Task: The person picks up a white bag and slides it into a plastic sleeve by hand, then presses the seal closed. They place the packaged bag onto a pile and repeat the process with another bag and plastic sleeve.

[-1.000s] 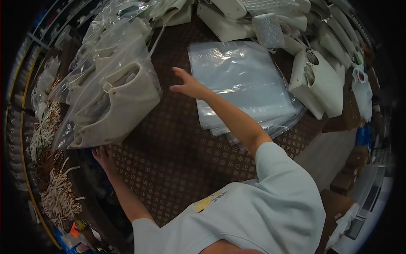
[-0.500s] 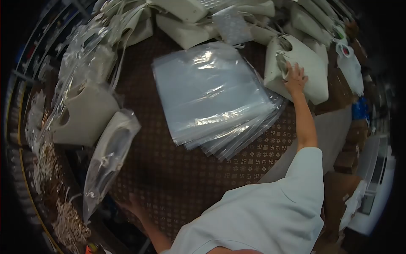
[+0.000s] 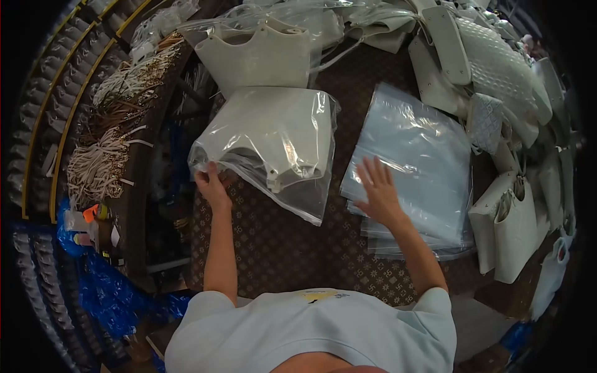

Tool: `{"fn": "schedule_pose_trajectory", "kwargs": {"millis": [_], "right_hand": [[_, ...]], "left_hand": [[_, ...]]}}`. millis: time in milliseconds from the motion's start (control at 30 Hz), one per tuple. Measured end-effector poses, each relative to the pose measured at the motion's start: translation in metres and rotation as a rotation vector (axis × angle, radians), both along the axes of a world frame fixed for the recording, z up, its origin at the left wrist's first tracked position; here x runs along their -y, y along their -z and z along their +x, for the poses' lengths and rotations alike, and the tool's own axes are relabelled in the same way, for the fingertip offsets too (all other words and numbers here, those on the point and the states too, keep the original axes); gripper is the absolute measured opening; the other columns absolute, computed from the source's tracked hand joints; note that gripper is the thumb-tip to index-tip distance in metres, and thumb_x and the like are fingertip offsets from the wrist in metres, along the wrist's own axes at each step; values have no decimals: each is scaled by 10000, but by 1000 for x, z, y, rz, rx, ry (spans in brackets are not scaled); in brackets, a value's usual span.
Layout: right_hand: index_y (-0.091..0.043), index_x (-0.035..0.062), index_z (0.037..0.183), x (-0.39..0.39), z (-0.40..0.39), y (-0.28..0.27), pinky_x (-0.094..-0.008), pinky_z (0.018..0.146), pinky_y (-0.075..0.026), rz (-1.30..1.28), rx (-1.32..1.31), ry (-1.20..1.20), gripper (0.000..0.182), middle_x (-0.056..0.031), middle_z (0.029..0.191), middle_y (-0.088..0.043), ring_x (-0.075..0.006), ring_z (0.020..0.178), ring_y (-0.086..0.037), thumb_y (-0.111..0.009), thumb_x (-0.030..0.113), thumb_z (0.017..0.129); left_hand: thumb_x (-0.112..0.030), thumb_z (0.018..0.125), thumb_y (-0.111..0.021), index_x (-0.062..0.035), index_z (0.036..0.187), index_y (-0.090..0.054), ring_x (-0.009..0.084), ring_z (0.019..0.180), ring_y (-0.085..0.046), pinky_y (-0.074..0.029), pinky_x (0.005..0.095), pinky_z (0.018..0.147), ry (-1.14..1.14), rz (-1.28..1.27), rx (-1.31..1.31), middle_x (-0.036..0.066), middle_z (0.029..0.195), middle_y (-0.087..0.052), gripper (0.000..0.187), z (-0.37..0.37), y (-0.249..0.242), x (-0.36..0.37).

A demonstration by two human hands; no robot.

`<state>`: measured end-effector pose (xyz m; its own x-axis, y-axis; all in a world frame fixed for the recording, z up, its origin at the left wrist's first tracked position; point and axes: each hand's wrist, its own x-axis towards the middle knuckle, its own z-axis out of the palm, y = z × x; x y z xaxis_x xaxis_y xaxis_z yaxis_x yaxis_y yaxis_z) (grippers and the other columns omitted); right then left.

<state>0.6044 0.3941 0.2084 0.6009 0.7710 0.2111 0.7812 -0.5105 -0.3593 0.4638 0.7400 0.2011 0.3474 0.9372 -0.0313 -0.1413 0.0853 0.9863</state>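
Observation:
My left hand (image 3: 214, 186) pinches the lower left edge of a clear plastic bag (image 3: 311, 202). A white handbag (image 3: 283, 118) lies flat inside it, its curved opening and rivets facing me. Just beyond, a second white handbag (image 3: 255, 59) in clear plastic touches its far side. My right hand (image 3: 379, 193) is open, fingers spread, over the left edge of a stack of flat clear plastic bags (image 3: 420, 168). The lower sheets of that stack fan out toward me.
A brown patterned cloth (image 3: 280, 255) covers the table. White handbags (image 3: 513, 230) and a quilted white piece (image 3: 497, 68) crowd the right and far sides. Bundled straps (image 3: 102, 161) hang at the left, above blue plastic (image 3: 112, 292). Shelving with wrapped items (image 3: 53, 93) stands beyond.
The view has turned left. My right hand has left a white handbag and is over the plastic stack. My left hand has come up from the table's near edge to the bagged handbag.

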Motion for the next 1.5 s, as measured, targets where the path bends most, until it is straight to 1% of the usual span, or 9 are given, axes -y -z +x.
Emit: {"fn": "schedule_pose_trajectory", "kwargs": {"millis": [167,267,400,600,667,900,1000,1300,1500], "right_hand": [[-395,122,1292,-104,21,34,-480,1040,-251,226,282,-104,721,-140,1345,-375,-358,1269,-315,-701,122,638],[-572,107,1098,-122,36,8,-383,899,-449,551,246,-203,470,-69,1164,-547,-311,1102,-505,-656,53,639],[-572,108,1075,-160,51,-44,-363,840,-475,554,218,-153,401,-66,1150,-544,-295,1052,-534,-651,65,684],[-535,128,1137,-237,148,-38,-373,782,-475,361,246,242,354,-94,1139,-520,-292,1014,-539,-612,220,804],[-533,124,1145,-241,154,-48,-377,781,-473,394,180,208,366,-101,1124,-521,-296,1000,-542,-620,209,799],[-462,126,1236,-226,159,-39,-388,872,-440,572,-2,106,522,-154,1310,-402,-352,1118,-475,-669,169,758],[-331,133,1328,-199,130,-44,-388,909,-424,536,-61,141,669,-146,1384,-317,-357,1189,-418,-671,198,756],[-335,194,1336,-127,83,-29,-385,832,-466,408,-27,151,662,-76,1333,-399,-313,1060,-532,-662,194,760],[-332,182,1341,-17,54,18,-409,929,-403,230,-159,367,688,-125,1323,-397,-310,1200,-414,-676,206,745]], "left_hand": [[-248,862,-596,-47,941,-512,131,713,-578,-528,263,525,63,-26,-61,46,882,-560,231,-14,-22,-2],[-238,871,-589,-45,931,-520,123,706,-577,-531,265,556,56,72,-68,33,841,-559,214,-13,-58,-13],[-243,886,-571,-46,920,-526,118,711,-583,-524,267,609,74,259,121,29,843,-572,205,28,-83,-70],[-355,854,-597,-38,1206,-453,215,1070,-515,-424,360,907,267,344,89,119,1157,-510,495,101,-100,-117],[-403,819,-620,-29,1338,-320,263,1249,-359,-310,374,1011,354,663,-357,171,1332,-379,707,110,-80,-119],[-349,800,-643,-33,1384,-236,321,1321,-219,-333,438,993,507,375,-686,185,1459,-102,779,91,-21,-81],[-317,795,-654,-42,1401,-188,350,1327,-187,-352,464,973,543,485,-800,181,1465,-65,812,90,18,-84],[-270,808,-634,-19,1401,-153,346,1343,-133,-313,417,1019,618,572,-679,215,1455,-67,803,113,-3,-66],[-199,852,-586,-11,1404,-136,305,1341,-164,-257,386,1045,577,616,-640,188,1442,-181,736,88,-2,-75]]}}
